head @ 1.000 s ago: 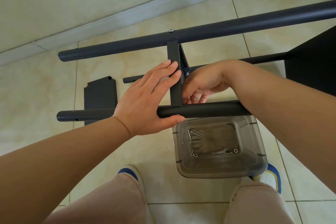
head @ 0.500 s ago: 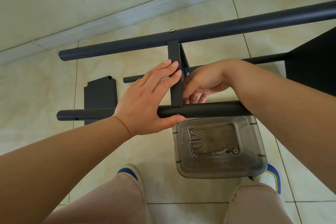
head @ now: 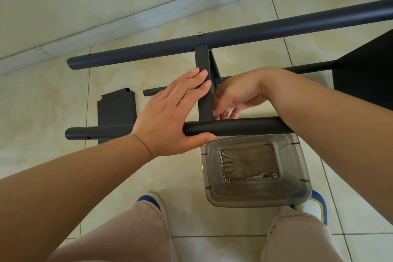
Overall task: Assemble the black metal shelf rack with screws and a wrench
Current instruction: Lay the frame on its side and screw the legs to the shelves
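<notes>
The black rack frame [head: 234, 34] lies on its side over the tiled floor [head: 42, 95], two long tubes joined by a flat crosspiece [head: 204, 91]. The left hand [head: 170, 117] reaches in from the lower left, fingers straight and together against the crosspiece, thumb under the near tube [head: 244, 127]. The right hand [head: 236, 95] bends down behind the crosspiece, fingers curled; what they pinch cannot be told. A clear tub [head: 302, 176] below the near tube holds loose screws [head: 226, 158] and a small wrench [head: 258, 177].
</notes>
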